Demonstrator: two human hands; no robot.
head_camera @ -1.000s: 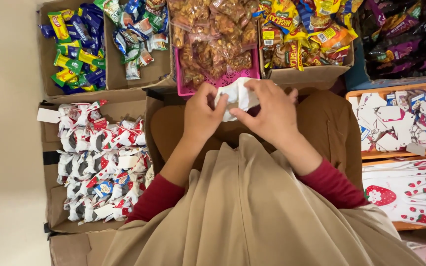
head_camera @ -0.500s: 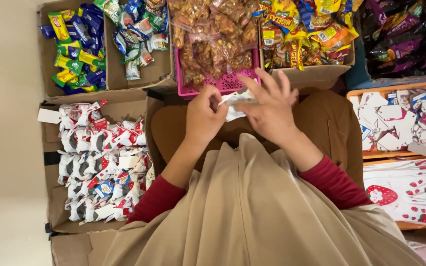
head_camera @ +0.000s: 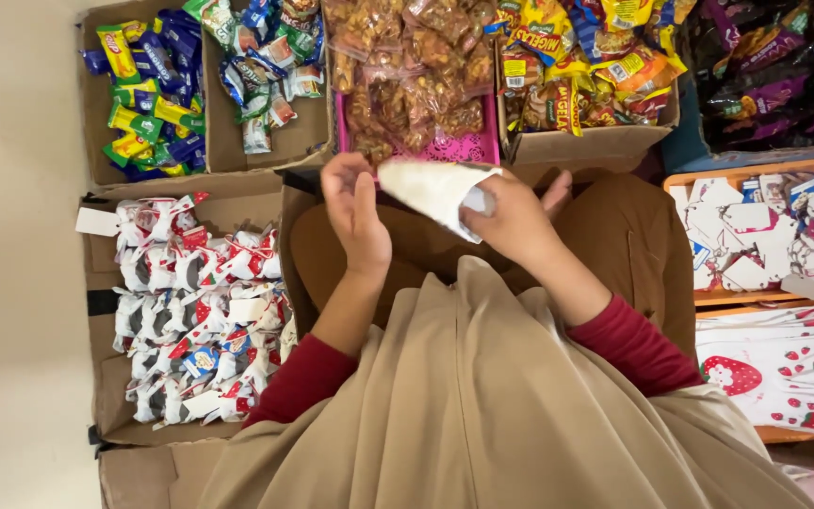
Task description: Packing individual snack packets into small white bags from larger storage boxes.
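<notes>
Across the bottom of my view spreads the beige garment (head_camera: 482, 415), with red sleeves (head_camera: 633, 344) coming out of it. At the left sits a cardboard box (head_camera: 105, 396) filled with small white-and-red folded packets (head_camera: 200, 320). Along the top I see boxes of sweets in blue, yellow and green wrappers (head_camera: 143, 85), a pink tray (head_camera: 468, 149) of brown snack bags, and yellow packets (head_camera: 577, 66). At the right, an orange tray (head_camera: 756, 174) holds white paper pieces.

In the upper centre, my right hand (head_camera: 515, 221) has its fingers clamped on a white paper cone (head_camera: 431, 188). My left hand (head_camera: 355, 212) pinches the cone's pointed end, fingers together.
</notes>
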